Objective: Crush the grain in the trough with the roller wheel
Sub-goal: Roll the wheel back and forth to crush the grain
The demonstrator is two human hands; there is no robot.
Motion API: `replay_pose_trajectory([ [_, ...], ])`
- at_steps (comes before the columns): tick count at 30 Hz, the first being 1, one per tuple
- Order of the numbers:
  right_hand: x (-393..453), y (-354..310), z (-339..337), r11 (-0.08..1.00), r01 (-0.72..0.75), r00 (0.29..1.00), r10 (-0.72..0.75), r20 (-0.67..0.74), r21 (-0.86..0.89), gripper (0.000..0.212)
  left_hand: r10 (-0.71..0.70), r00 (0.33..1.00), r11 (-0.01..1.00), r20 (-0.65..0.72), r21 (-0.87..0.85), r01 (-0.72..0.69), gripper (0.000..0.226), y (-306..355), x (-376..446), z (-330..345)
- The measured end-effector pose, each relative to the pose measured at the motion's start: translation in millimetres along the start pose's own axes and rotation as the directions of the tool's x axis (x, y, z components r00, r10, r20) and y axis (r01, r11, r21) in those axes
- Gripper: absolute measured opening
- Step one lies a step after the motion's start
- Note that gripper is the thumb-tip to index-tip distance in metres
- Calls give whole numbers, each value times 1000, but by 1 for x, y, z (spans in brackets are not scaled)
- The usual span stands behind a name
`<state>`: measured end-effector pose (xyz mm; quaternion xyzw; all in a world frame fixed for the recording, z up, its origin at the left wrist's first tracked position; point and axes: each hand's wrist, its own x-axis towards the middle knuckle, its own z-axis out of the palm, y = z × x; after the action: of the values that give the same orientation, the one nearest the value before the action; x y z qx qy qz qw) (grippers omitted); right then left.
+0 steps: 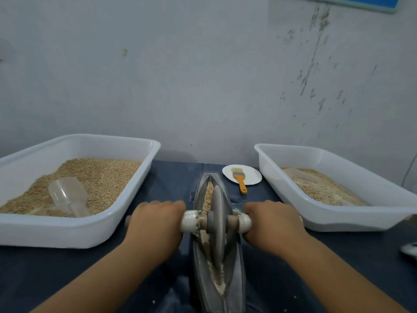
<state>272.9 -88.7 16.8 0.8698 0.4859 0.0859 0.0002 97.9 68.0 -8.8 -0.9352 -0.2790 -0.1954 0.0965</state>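
I see the grey roller wheel [217, 224] standing upright in the narrow boat-shaped trough [234, 263] at the counter's [293, 267] middle, whole grain [208, 195] beyond it and pale crushed meal nearer me. My left hand [155, 224] and right hand [272, 224] each curl round an axle handle. No writing is readable; the trough's near end is cut off.

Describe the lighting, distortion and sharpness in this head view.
Head view: dim, flat, bluish light with soft shadows and no hard glare. Wide-angle bending curves the white plastic tray of whole grain on the left and splays both forearms. The grey stone roller wheel and left hand look slightly soft. The orange-handled brush is small but readable.
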Motion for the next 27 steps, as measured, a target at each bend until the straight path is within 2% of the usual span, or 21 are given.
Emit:
replay_pose_trajectory([
  [4,15,1,7,996,-59,998,57,26,68,26,-30,999,999,30,-30,30,16,4,21,-2],
  [6,7,2,10,995,-71,997,70,8,70,26,-31,999,999,-16,12,32,21,6,11,-4],
  [9,-17,2,17,996,-78,995,81,-59,52,24,75,985,997,-157,13,-74,39,10,-14,-5],
  [12,-25,1,18,997,-71,992,73,-105,29,21,112,981,993,-155,-13,-116,44,7,-18,-6],
  [15,-14,-2,13,996,-67,995,71,-69,54,15,51,996,999,-69,20,-50,33,9,-6,-7],
  [17,-5,-2,11,993,-81,996,84,-34,81,13,-14,996,999,-84,49,18,19,10,4,1],
  [21,-6,-1,14,991,-88,995,92,-34,106,13,-23,998,997,-55,70,27,18,12,8,-4],
  [24,-23,3,12,997,-36,999,38,-36,69,13,21,995,999,-94,39,-17,26,13,-2,-11],
  [27,-33,13,1,996,87,996,-86,-26,10,20,137,981,990,-140,-23,-142,41,9,-19,-17],
])
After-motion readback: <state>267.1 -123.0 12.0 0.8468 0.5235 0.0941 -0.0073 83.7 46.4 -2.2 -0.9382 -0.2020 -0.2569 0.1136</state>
